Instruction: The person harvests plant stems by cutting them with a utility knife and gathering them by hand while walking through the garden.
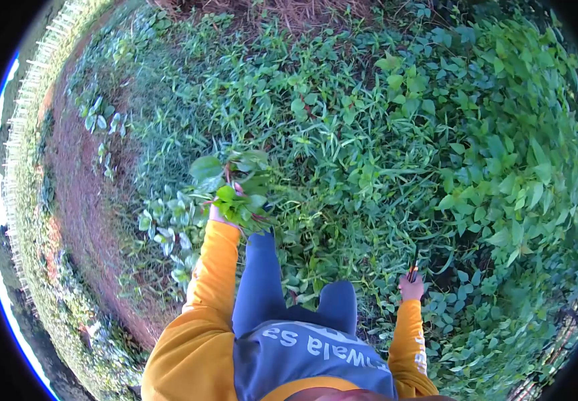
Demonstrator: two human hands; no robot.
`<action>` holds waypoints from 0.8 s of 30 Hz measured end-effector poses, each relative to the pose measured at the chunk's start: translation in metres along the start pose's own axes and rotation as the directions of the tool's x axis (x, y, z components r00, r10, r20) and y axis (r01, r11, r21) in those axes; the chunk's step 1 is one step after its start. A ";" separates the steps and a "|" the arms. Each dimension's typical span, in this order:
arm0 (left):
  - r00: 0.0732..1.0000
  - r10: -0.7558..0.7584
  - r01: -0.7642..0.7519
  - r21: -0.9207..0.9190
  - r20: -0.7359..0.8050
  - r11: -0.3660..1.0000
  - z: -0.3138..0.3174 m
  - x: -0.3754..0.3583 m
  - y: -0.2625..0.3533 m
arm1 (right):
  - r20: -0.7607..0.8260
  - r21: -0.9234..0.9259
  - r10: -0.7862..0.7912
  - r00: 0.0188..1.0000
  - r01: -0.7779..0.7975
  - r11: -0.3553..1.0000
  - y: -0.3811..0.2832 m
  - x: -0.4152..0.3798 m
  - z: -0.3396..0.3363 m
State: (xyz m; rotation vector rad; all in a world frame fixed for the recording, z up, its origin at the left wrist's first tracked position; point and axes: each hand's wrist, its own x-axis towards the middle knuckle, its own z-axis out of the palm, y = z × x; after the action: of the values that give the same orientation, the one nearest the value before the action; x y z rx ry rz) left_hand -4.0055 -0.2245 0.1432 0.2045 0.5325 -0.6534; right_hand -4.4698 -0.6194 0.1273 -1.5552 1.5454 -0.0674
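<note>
My left hand (216, 213), at the end of a yellow sleeve, is closed around a bunch of leafy greens (239, 194) with broad leaves and reddish-purple stems. The leaves cover most of its fingers. Lower on the right, my right hand (410, 288) grips a slim dark-handled tool (412, 273) with an orange spot. Its narrow dark end points away from me into the plants; I cannot make out its exact kind. That hand is just above low foliage, well apart from the left one.
Dense green plants (342, 147) cover the ground ahead, with taller leafy growth (503, 174) on the right. A strip of brown soil (88, 194) runs along the left, and a pale stake fence (18, 154) stands beyond. Dry straw (289, 15) lies at the far edge. My legs (260, 277) are among the plants.
</note>
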 end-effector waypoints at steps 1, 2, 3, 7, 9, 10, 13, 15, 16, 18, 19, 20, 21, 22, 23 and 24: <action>1.000 -0.015 0.015 -0.004 0.002 1.000 -0.018 0.028 -0.004 | -0.023 -0.134 -0.049 0.999 0.045 0.990 -0.008 0.007 0.022; 0.995 -0.097 0.093 -0.097 -0.031 0.991 -0.035 0.055 -0.006 | -0.036 -0.268 -0.101 0.994 0.087 0.959 -0.019 0.011 0.049; 0.982 -0.179 0.164 -0.193 -0.062 0.967 -0.056 0.080 -0.008 | -0.021 -0.362 -0.178 0.984 0.159 0.919 -0.060 0.009 0.079; 0.959 -0.283 0.283 -0.008 -0.034 0.959 -0.105 0.120 -0.020 | 0.186 -0.500 -0.527 0.829 0.541 0.676 -0.189 0.072 0.233; 0.932 -0.285 0.336 0.245 -0.223 0.910 -0.105 0.120 -0.020 | 0.264 -0.442 -0.703 0.660 0.731 0.521 -0.260 0.114 0.322; 0.930 -0.279 0.334 0.232 -0.240 0.914 -0.109 0.121 -0.015 | 0.277 -0.375 -0.764 0.583 0.798 0.472 -0.301 0.132 0.367; 0.893 -0.338 0.381 0.101 -0.297 0.919 -0.107 0.114 0.006 | 0.332 -0.358 -0.831 0.446 0.875 0.326 -0.398 0.197 0.500; 0.890 -0.393 0.402 -0.008 -0.232 0.916 -0.112 0.112 0.023 | 0.429 -0.506 -0.690 0.583 0.788 0.352 -0.460 0.214 0.564; 0.887 -0.389 0.397 -0.022 -0.249 0.918 -0.108 0.111 0.031 | 0.473 -0.542 -0.639 0.607 0.772 0.332 -0.484 0.222 0.588; 0.894 -0.406 0.415 0.007 -0.187 0.910 -0.093 0.111 0.049 | 0.448 -0.596 -0.645 0.619 0.745 0.300 -0.498 0.254 0.633; 0.875 -0.441 0.438 -0.061 -0.201 0.897 -0.087 0.110 0.055 | 0.507 -0.644 -0.540 0.672 0.711 0.281 -0.497 0.276 0.649; 0.871 -0.444 0.438 -0.075 -0.210 0.896 -0.089 0.112 0.060 | 0.550 -0.692 -0.422 0.721 0.676 0.253 -0.499 0.282 0.658; 0.859 -0.456 0.449 -0.089 -0.232 0.889 -0.091 0.113 0.062 | 0.551 -0.698 -0.412 0.726 0.671 0.250 -0.492 0.282 0.660; 0.846 -0.469 0.458 -0.102 -0.253 0.883 -0.093 0.113 0.063 | 0.495 -0.659 -0.519 0.697 0.691 0.298 -0.480 0.280 0.659; 0.831 -0.492 0.475 -0.128 -0.259 0.870 -0.101 0.114 0.063 | 0.425 -0.630 -0.604 0.674 0.700 0.338 -0.465 0.272 0.651; 0.828 -0.494 0.489 -0.090 -0.264 0.868 -0.116 0.120 0.063 | 0.406 -0.573 -0.696 0.593 0.758 0.312 -0.444 0.261 0.641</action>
State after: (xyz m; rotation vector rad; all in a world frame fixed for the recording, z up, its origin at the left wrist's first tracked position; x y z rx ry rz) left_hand -3.9331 -0.1986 -0.0176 0.1412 0.8799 -1.1351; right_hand -3.6852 -0.5753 -0.1144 -2.7805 0.6189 0.1015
